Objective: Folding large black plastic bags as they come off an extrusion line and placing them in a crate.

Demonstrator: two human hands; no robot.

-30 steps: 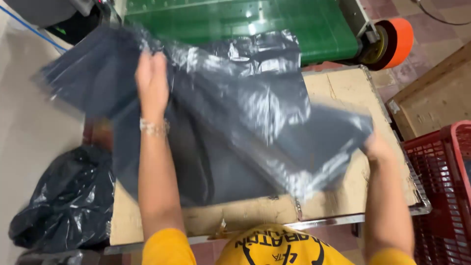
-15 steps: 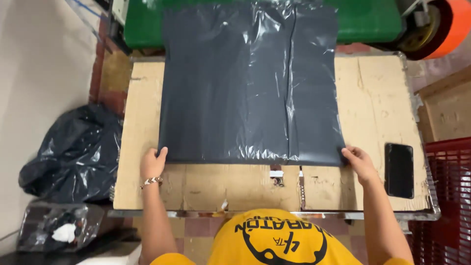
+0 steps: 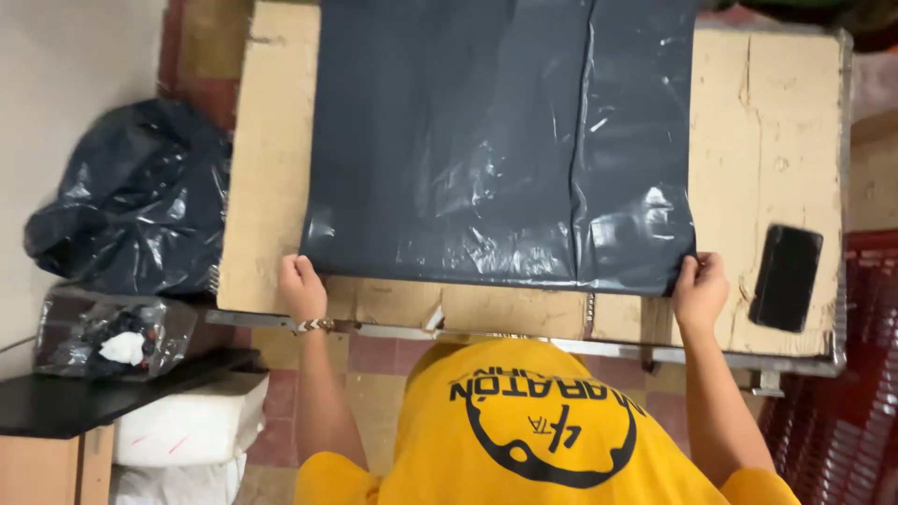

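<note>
Dark grey plastic bag [image 3: 496, 140], flat across frame centre on my cardboard-topped desk [image 3: 767, 140]; my left hand [image 3: 302, 285] and right hand [image 3: 700, 288] each pinch a near corner; black phone [image 3: 786, 277] lower right.

My work table [image 3: 767, 140], topped with creased brown cardboard and edged by a metal frame along its near side, carries a large dark grey plastic sheet [image 3: 496, 140] spread flat across its middle. The sheet runs off the far edge, leaving bare cardboard strips on both sides and along the near edge. A black phone [image 3: 786, 277] lies face down on the cardboard just right of the sheet, apart from it.
</note>
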